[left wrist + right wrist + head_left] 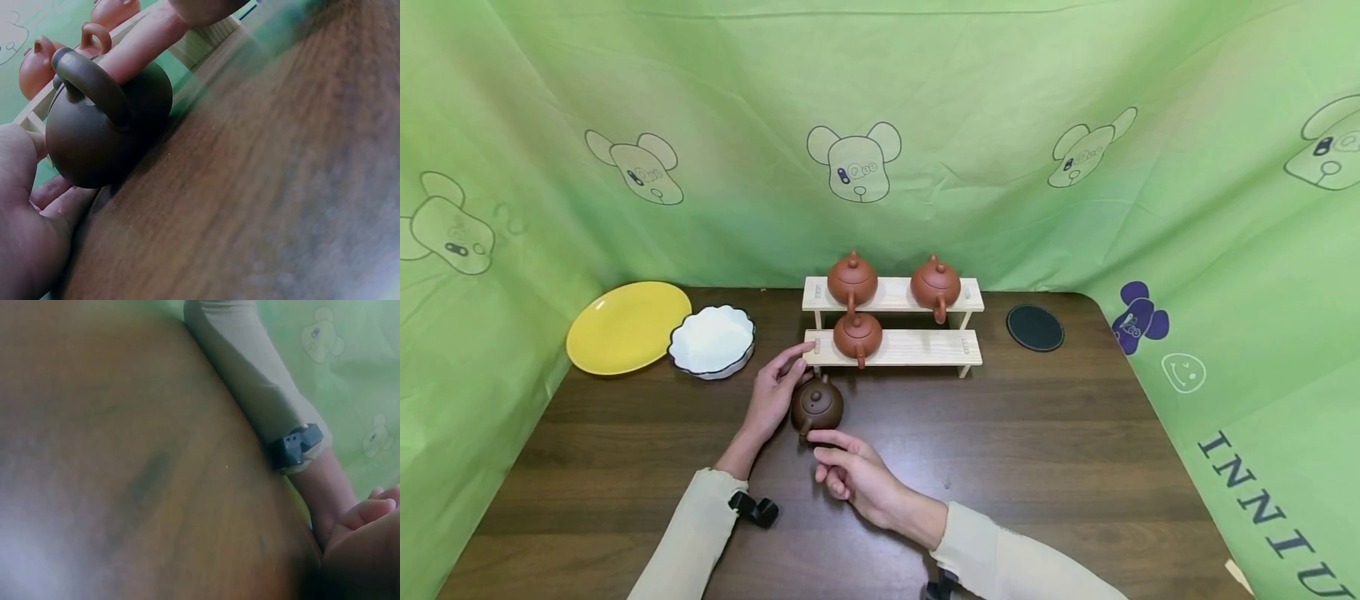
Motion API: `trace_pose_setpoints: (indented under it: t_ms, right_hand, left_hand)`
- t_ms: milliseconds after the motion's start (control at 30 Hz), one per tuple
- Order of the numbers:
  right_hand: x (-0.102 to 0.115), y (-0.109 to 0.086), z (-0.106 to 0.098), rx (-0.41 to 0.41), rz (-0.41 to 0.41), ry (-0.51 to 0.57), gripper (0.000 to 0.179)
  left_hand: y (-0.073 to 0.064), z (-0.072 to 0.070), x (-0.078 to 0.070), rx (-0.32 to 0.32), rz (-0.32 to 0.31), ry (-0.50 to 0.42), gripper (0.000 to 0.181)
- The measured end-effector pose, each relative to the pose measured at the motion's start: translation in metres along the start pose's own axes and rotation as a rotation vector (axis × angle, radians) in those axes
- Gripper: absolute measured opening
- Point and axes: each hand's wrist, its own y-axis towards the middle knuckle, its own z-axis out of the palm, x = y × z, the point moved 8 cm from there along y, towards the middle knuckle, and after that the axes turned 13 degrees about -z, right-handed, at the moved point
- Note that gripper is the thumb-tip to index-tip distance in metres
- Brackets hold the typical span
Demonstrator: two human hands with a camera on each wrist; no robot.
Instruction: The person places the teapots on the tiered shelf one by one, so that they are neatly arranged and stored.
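A dark brown teapot (817,406) stands on the table in front of the rack, its handle toward me. My left hand (769,398) lies along its left side with fingers stretched forward, a fingertip at the rack's lower shelf. In the left wrist view, the left thumb is right at the teapot's body (94,150). My right hand (865,483) reaches in from the right, index finger extended to the teapot's handle (805,432), thumb apart below it and the other fingers loosely bent. Behind the brown pot, a reddish clay teapot (858,335) sits on the lower shelf.
The two-step wooden rack (917,348) carries two more reddish teapots, one left (852,281) and one right (936,283), on its upper shelf. At left are a yellow plate (628,327) and a white scalloped dish (712,340). A dark round coaster (1035,327) lies right.
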Motion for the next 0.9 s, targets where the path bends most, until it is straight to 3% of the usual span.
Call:
trace_pose_setpoints:
  t_ms: [167, 300, 633, 900]
  right_hand:
    - [-0.0024, -0.0001, 0.0051, 0.017, 0.022, 0.091, 0.05]
    - [-0.0034, 0.0002, 0.0061, 0.022, 0.03, 0.101, 0.052]
    - [0.0005, -0.0002, -0.0014, -0.015, -0.012, 0.058, 0.031]
    - [0.0032, 0.0041, -0.0012, 0.037, -0.029, -0.024, 0.043]
  left_hand:
    - [-0.0008, 0.0012, -0.0023, -0.001, -0.02, -0.015, 0.035]
    - [-0.0006, 0.0009, -0.002, -0.002, -0.024, -0.019, 0.035]
    - [-0.0007, 0.0018, -0.0019, 0.003, -0.027, -0.03, 0.035]
    - [-0.002, 0.0018, -0.0029, 0.001, -0.034, -0.028, 0.036]
